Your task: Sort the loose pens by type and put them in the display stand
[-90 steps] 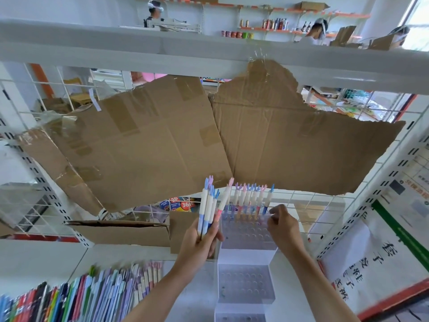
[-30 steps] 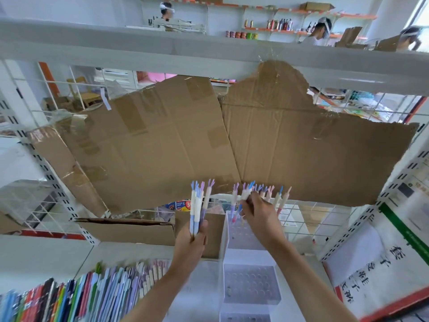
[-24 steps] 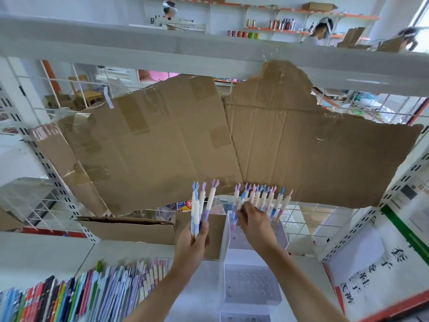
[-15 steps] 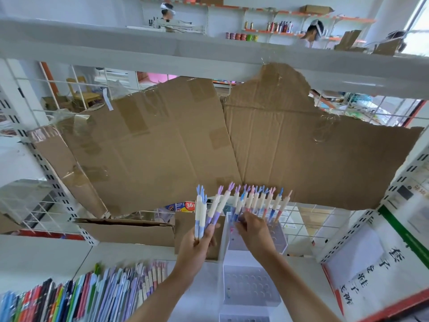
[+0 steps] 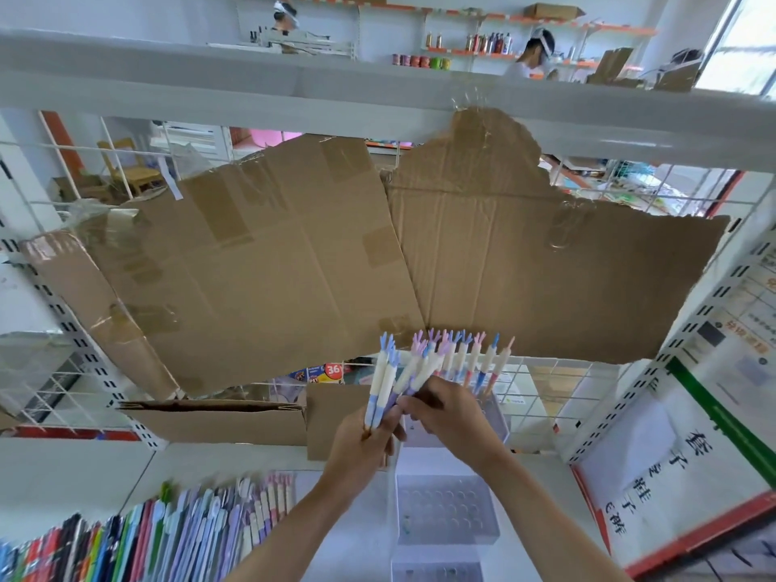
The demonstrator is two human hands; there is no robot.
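The left hand (image 5: 364, 445) grips a bunch of pens (image 5: 384, 382) upright, just left of the clear stand (image 5: 449, 508). The right hand (image 5: 447, 413) pinches one pen of that bunch. More pens stand in the stand's far tier (image 5: 478, 363), before the cardboard (image 5: 546, 266).

Display stand (image 5: 448, 508) lowest tier cut off by bottom edge; its top tier mostly hidden behind right hand (image 5: 451, 417). Pen tips buried in left hand (image 5: 364, 449). Motion blur.

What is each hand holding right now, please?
Left hand: grips a bunch of pens.
Right hand: pinches one pen from that bunch.
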